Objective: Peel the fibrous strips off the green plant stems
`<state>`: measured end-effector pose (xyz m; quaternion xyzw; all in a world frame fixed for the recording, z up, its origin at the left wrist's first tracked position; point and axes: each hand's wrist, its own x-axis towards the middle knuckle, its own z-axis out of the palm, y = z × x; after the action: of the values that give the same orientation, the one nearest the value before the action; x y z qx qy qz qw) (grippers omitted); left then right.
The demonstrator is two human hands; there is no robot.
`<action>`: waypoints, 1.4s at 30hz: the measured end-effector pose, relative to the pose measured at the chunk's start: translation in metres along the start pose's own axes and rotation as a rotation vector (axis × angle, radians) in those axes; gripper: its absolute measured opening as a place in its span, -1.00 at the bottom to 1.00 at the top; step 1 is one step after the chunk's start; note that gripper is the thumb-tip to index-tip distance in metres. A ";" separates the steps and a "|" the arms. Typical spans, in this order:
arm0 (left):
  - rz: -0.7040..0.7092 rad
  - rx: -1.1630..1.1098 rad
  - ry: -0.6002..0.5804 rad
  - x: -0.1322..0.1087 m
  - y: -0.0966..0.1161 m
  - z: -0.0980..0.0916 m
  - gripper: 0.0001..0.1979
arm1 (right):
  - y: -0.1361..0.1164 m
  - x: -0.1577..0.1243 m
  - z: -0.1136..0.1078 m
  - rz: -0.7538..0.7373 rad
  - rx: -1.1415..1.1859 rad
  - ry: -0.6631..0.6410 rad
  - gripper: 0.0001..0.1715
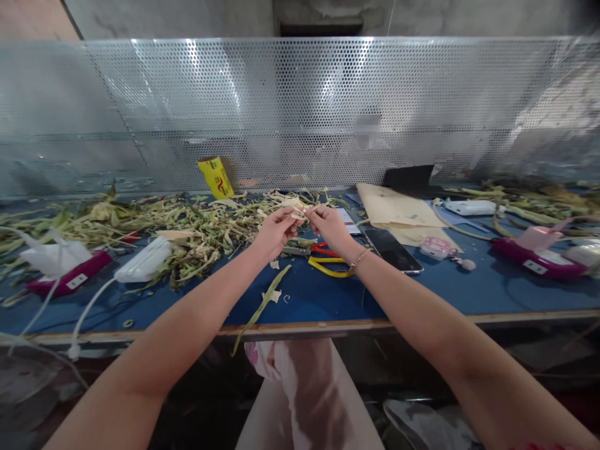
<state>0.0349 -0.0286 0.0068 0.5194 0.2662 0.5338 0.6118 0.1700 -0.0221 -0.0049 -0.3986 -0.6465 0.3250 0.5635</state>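
My left hand (277, 232) and my right hand (330, 229) meet above the middle of the table, both with fingers pinched. Between their fingertips is a small pale piece of dried plant (299, 216); its exact kind is too small to make out. Right below the hands lie scissors (323, 256) with red and yellow handles, partly hidden by my right wrist. Nearer the table edge, a long dried leaf (268, 295) hangs over the front, with pale scraps (272, 296) beside it. Behind my left hand spreads a heap of dried stalks and leaves (206, 240).
A yellow box (215, 177) leans near the perforated metal screen (300, 106). On the right lie a phone (392, 250), brown paper (398, 206), a pink earphone case (435, 248) and a purple power strip (539, 257). A white adapter (144, 259) and another purple strip (75, 275) are left.
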 end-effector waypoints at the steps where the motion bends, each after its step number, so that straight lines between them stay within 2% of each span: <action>1: 0.000 0.006 -0.004 0.000 0.000 -0.001 -0.79 | -0.001 -0.001 0.000 0.014 0.027 -0.006 -0.58; 5: -0.001 0.027 0.003 -0.001 0.002 0.000 -0.79 | -0.004 -0.002 -0.001 0.032 0.088 -0.025 -0.55; 11: 0.097 0.083 0.121 0.000 0.002 0.000 -0.73 | -0.004 -0.002 0.005 0.103 0.253 0.045 -0.56; 14: 0.127 0.099 0.082 0.000 0.001 -0.002 -0.72 | -0.004 -0.002 0.007 0.160 0.348 0.067 -0.58; 18: 0.102 0.088 -0.002 -0.001 0.001 -0.003 -0.71 | -0.004 -0.003 0.008 0.193 0.423 0.029 -0.59; 28: -0.009 0.102 -0.104 0.003 -0.003 -0.008 -0.68 | -0.005 -0.003 0.009 0.234 0.450 -0.027 -0.65; 36: -0.006 0.156 -0.065 0.003 -0.003 -0.009 -0.75 | -0.003 -0.003 0.009 0.156 0.322 -0.019 -0.67; 42: -0.123 0.203 -0.017 0.001 0.002 -0.007 -0.76 | 0.003 -0.001 0.010 0.122 0.298 -0.013 -0.71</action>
<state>0.0280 -0.0256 0.0070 0.5659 0.3452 0.4612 0.5898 0.1609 -0.0213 -0.0093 -0.3469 -0.5695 0.4536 0.5913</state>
